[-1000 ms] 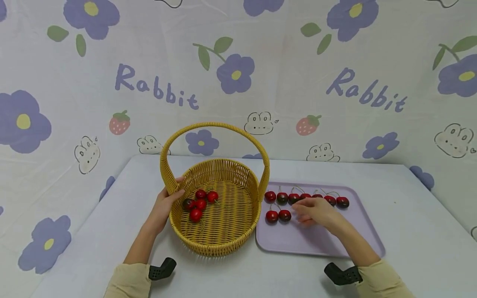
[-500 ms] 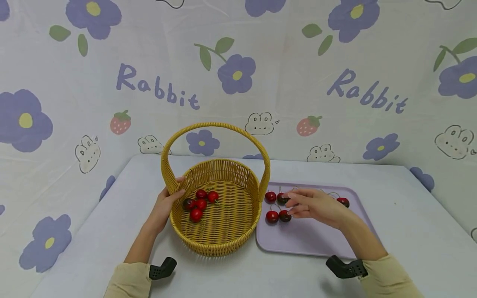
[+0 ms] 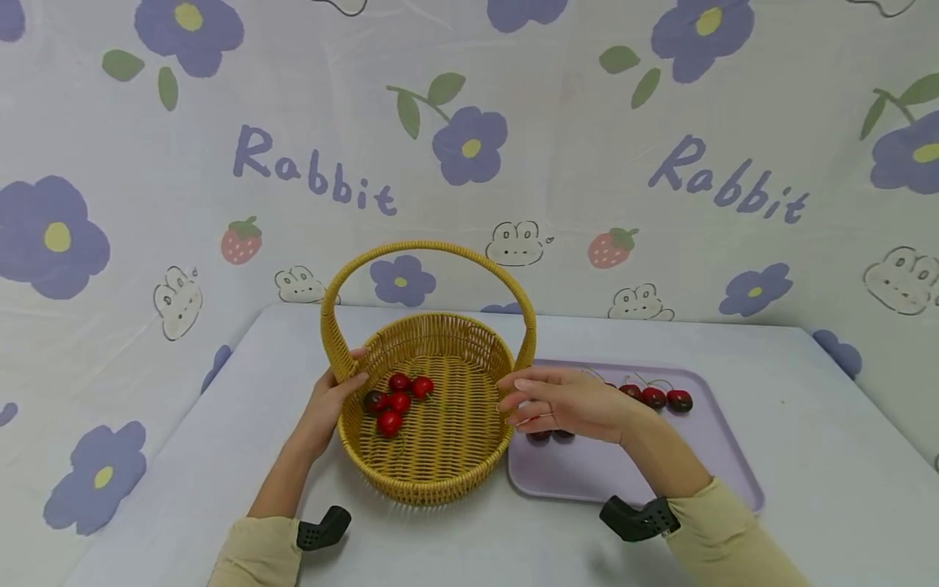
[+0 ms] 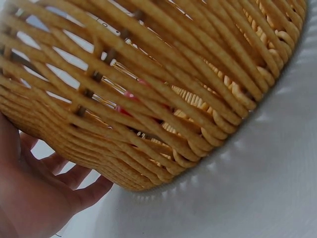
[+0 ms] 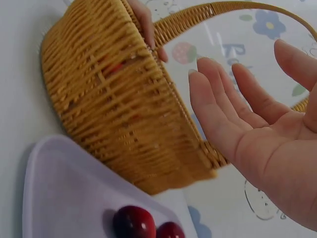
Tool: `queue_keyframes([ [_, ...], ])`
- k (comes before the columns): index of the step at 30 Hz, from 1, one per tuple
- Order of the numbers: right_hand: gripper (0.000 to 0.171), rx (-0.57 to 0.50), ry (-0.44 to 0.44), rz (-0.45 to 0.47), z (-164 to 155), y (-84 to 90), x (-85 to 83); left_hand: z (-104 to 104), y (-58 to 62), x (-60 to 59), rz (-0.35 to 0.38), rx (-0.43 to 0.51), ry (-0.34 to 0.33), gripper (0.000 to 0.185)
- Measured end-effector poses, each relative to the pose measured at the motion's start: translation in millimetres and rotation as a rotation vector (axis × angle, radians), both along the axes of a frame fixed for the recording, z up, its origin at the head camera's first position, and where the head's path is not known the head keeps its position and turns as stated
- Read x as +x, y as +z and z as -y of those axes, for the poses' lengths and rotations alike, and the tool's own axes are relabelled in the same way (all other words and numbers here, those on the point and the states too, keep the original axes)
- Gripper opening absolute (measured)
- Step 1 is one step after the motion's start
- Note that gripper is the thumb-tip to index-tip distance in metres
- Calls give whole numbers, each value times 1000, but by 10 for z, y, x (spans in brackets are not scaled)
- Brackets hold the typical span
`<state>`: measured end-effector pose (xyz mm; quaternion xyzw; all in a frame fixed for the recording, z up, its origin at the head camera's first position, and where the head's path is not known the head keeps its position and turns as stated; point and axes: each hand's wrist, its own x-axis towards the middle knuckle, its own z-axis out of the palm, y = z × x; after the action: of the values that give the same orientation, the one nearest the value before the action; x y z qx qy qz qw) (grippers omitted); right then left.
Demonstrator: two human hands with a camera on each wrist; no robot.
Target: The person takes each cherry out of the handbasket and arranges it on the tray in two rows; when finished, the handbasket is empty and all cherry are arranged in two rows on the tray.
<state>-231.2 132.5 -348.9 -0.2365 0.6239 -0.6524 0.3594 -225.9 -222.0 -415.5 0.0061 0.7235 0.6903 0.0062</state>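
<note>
While the left hand (image 3: pixel 326 408) gripped the wicker basket (image 3: pixel 433 492) at its left rim, by the foot of the tall handle (image 3: pixel 425 244), the right hand (image 3: pixel 568 405) was released, fingers loosely extended. Left grip: thumb at the rim, other fingers around the outside of the weave per the left wrist view. Right fingertips overlapped the basket's right rim in the head view; the right wrist view had them apart from the weave. Five red cherries (image 3: pixel 399 402) sat clustered in the left part of the basket, one darker than the others. Lilac tray (image 3: pixel 609 473) was just right of the basket, partly under the right hand in view. More cherries (image 3: pixel 654 398) were on it: back row with thin stems, its left part hidden by the hand, plus two in front, partly covered. Basket and tray both stood on a white surface (image 3: pixel 440 546). Both sleeves (image 3: pixel 260 550) were beige, with black devices (image 3: pixel 323 530) at the wrists. Behind: white backdrop (image 3: pixel 572 106) printed with purple flowers, strawberries, rabbit faces and "Rabbit" lettering.
</note>
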Motion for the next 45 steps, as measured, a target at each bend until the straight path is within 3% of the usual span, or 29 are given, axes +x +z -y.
queue_keyframes([
  [14, 49, 54, 1, 10, 472, 36, -71, -15, 12, -19, -5, 5, -3, 45],
  [37, 50, 78, -358, 99, 1017, -177, -287, 4, -30, -16, 3, 7, 5, 46],
  [45, 55, 95, -396, 152, 1119, -239, -330, 3, -22, -13, 3, 5, 6, 46],
])
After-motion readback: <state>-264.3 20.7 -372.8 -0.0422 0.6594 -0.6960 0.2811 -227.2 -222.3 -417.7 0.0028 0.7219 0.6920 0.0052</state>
